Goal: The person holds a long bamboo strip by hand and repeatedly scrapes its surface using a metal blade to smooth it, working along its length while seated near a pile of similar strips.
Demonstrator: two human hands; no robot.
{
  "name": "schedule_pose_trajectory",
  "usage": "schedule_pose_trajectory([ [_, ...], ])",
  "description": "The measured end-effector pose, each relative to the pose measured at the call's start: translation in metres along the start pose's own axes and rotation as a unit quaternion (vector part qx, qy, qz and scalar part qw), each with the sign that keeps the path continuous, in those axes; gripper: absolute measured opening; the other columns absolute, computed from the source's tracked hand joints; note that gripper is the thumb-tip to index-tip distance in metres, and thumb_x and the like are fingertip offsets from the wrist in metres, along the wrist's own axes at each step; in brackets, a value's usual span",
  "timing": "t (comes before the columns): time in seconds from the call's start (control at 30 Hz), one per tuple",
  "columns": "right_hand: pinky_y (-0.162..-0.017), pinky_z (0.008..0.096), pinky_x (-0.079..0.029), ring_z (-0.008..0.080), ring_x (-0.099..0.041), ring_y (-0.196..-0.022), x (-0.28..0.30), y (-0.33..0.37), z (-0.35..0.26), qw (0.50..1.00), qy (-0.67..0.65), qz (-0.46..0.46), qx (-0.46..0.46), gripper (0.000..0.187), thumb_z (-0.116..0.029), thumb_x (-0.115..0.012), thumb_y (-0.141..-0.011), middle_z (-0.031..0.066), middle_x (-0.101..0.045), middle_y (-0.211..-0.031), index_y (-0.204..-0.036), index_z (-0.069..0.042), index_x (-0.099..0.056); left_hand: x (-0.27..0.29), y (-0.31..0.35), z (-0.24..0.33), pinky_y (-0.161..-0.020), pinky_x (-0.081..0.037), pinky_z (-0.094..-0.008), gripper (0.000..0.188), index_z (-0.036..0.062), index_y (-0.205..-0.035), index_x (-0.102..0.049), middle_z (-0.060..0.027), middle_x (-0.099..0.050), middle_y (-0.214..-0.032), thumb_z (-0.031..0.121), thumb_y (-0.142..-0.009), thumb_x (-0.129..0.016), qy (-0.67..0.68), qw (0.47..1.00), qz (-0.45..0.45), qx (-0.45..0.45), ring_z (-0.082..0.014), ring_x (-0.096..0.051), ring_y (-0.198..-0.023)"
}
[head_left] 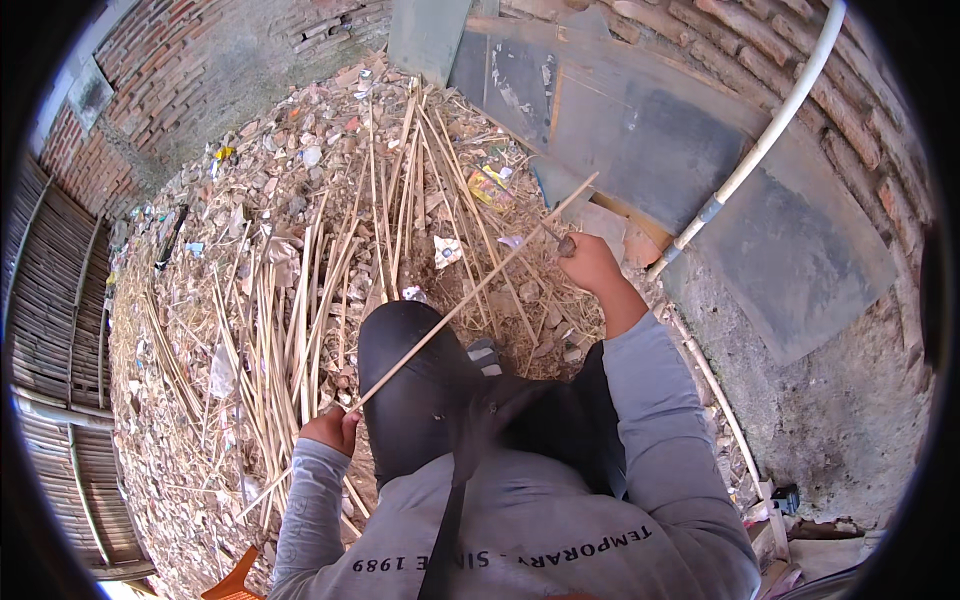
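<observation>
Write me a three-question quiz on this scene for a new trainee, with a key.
1. Which hand holds the knife?
2. True or false: the left hand is empty.
3. On which side of the picture does the white pipe run?
A. Left
B. Right
C. Bottom left

Key:
1. The right hand.
2. False: it grips a long, thin stick, which slants up toward the right side of the picture.
3. B.
</observation>
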State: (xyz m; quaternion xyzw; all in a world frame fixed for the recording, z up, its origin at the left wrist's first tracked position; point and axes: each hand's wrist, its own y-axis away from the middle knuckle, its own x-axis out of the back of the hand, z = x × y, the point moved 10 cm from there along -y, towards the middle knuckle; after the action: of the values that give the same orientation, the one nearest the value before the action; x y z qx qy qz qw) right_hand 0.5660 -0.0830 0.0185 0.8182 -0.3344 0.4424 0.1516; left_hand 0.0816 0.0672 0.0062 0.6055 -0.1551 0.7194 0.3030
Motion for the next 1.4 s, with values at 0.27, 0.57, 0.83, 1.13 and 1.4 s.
schedule_pose_trajectory([
  [0.27,-0.074,0.0435,-0.051,0.0375,-0.064,-0.083,-0.017,0.025,-0.056,0.984,0.093,-0.074,0.13,0.024,-0.02,-0.065,-0.071,0.0182,-0.067,-0.086,-0.091,-0.007,-0.066,-0.002,0.007,-0.007,-0.06,-0.049,-0.0529,0.044,0.0048,-0.076,-0.058,-0.0222,-0.062,-0.066,0.045,-0.093,-0.052,0.015,1.0,0.016,-0.014,-0.0451,-0.061,-0.065],
  [0.57,-0.074,0.044,-0.051,0.0363,-0.065,-0.083,-0.016,0.012,-0.022,0.996,0.052,-0.034,0.066,0.028,-0.021,-0.066,-0.069,0.0181,-0.067,-0.085,-0.092,-0.006,-0.067,-0.007,0.006,-0.011,-0.059,-0.048,-0.0531,0.044,0.0049,-0.077,-0.057,-0.0229,-0.061,-0.064,0.045,-0.094,-0.051,0.0,1.0,0.004,-0.006,-0.0452,-0.061,-0.064],
  [0.83,-0.072,0.0417,-0.051,0.0351,-0.065,-0.078,0.001,-0.007,0.039,1.0,0.016,0.0,-0.022,0.031,-0.022,-0.067,-0.069,0.0194,-0.067,-0.084,-0.095,-0.005,-0.066,0.007,0.001,0.003,-0.059,-0.048,-0.0527,0.043,0.0051,-0.075,-0.055,-0.0225,-0.06,-0.064,0.044,-0.093,-0.053,-0.013,0.999,0.015,-0.03,-0.0454,-0.06,-0.064],
  [1.13,-0.069,0.0412,-0.049,0.0323,-0.063,-0.073,-0.026,0.017,-0.027,0.986,-0.044,-0.121,0.105,0.031,-0.029,-0.074,-0.074,0.0177,-0.064,-0.076,-0.088,-0.003,-0.065,0.001,0.001,-0.001,-0.057,-0.047,-0.0529,0.043,0.0056,-0.075,-0.055,-0.0222,-0.06,-0.062,0.044,-0.093,-0.053,0.002,0.998,0.034,-0.047,-0.0453,-0.06,-0.062],
  [1.4,-0.054,0.0287,-0.045,0.0111,-0.055,-0.062,-0.023,0.009,-0.009,0.906,-0.396,-0.143,-0.053,0.026,-0.021,-0.072,-0.082,0.0014,-0.062,-0.077,-0.102,-0.005,-0.066,0.009,0.006,0.001,-0.056,-0.048,-0.0523,0.039,0.0072,-0.076,-0.054,-0.0192,-0.061,-0.065,0.043,-0.092,-0.054,-0.026,0.998,0.042,-0.043,-0.0427,-0.061,-0.062],
])
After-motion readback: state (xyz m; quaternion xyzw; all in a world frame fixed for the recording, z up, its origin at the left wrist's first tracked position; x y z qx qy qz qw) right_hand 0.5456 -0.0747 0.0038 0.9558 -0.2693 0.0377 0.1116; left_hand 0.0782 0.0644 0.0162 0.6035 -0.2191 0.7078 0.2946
